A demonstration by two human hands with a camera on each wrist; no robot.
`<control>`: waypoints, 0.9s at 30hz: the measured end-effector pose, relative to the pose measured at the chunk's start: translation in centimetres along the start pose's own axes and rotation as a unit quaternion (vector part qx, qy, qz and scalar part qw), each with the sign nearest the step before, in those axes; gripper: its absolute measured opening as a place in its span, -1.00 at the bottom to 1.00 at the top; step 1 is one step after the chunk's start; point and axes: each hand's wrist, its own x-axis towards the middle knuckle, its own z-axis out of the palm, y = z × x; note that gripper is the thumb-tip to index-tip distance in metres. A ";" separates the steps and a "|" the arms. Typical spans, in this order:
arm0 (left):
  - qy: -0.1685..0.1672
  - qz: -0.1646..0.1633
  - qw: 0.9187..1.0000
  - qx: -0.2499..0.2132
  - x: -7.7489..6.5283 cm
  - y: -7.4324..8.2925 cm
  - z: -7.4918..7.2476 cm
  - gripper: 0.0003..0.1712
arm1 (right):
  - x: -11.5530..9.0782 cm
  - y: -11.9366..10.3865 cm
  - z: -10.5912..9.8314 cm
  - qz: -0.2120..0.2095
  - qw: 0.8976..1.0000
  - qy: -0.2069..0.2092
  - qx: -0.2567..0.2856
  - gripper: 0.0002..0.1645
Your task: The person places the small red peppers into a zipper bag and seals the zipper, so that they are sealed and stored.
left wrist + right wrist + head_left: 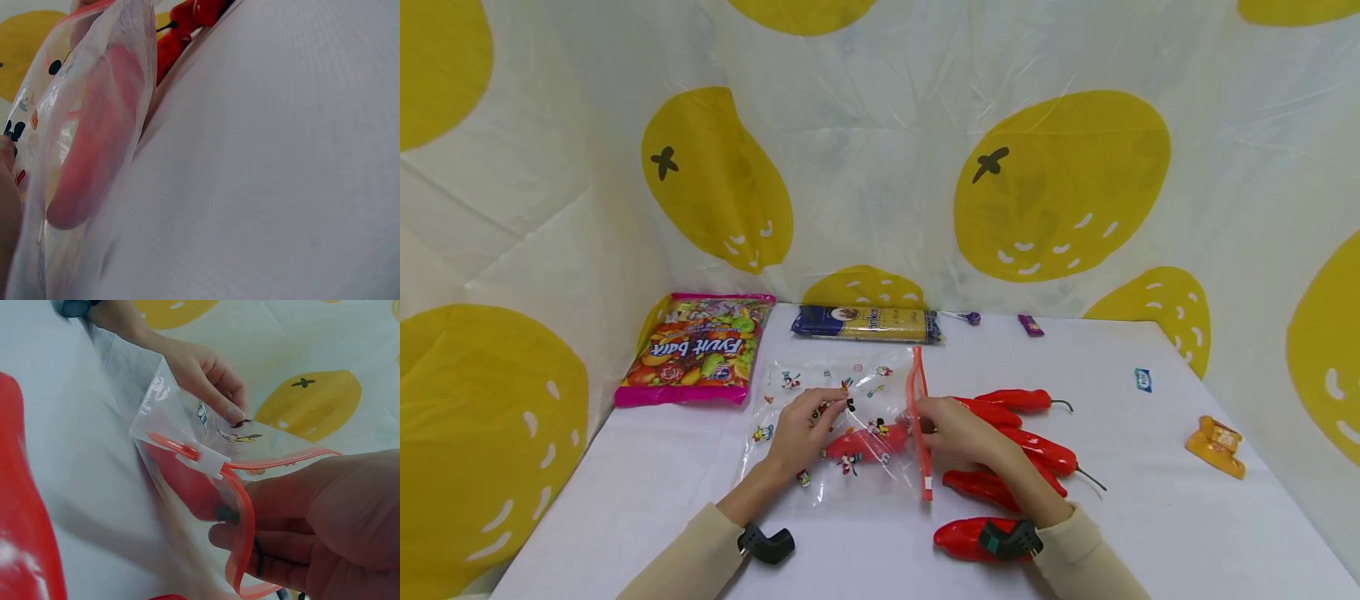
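Note:
A clear zip bag [865, 392] printed with cartoon figures lies on the white table, its orange zip edge [920, 475] toward the right and parted. Inside it is a red chili pepper [857, 443], also seen through the plastic in the left wrist view. My left hand [805, 429] pinches the bag's upper layer between thumb and fingers. Through the bag's mouth reach the fingers of my right hand [300, 525], curled at the pepper's green stem [259, 556]. Several more red peppers [1037, 450] lie under and beside my right forearm.
A pink candy bag [696, 350] lies at the back left, with a pasta packet [865, 323] beside it. Behind are a purple lollipop [973, 318] and a purple wrapped sweet [1030, 325]. On the right lie a small blue packet [1142, 380] and an orange toy-like piece [1216, 446].

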 end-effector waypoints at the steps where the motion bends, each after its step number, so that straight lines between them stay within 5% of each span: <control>1: 0.000 0.000 1.000 0.000 0.0 0.1 0.0 -0.75 | 0.0 0.0 0.1 -0.005 1.000 -0.004 0.004 -0.68; 7: -0.001 -0.004 1.000 0.002 0.1 0.2 -0.1 -0.74 | -0.2 -0.2 0.1 -0.036 0.999 -0.026 0.018 -0.67; 13: 0.009 0.005 1.000 -0.005 0.1 0.4 -0.1 -0.78 | -0.6 0.3 -0.9 -0.024 0.999 -0.020 0.031 -0.66; 18: 0.010 0.008 1.000 -0.008 0.1 0.4 -0.1 -0.78 | -0.9 1.2 -2.3 -0.004 0.998 0.018 0.054 -0.61; 27: 0.011 0.015 1.000 -0.009 0.1 0.4 -0.1 -0.79 | -0.7 2.9 -3.3 0.041 0.994 0.095 -0.017 -0.49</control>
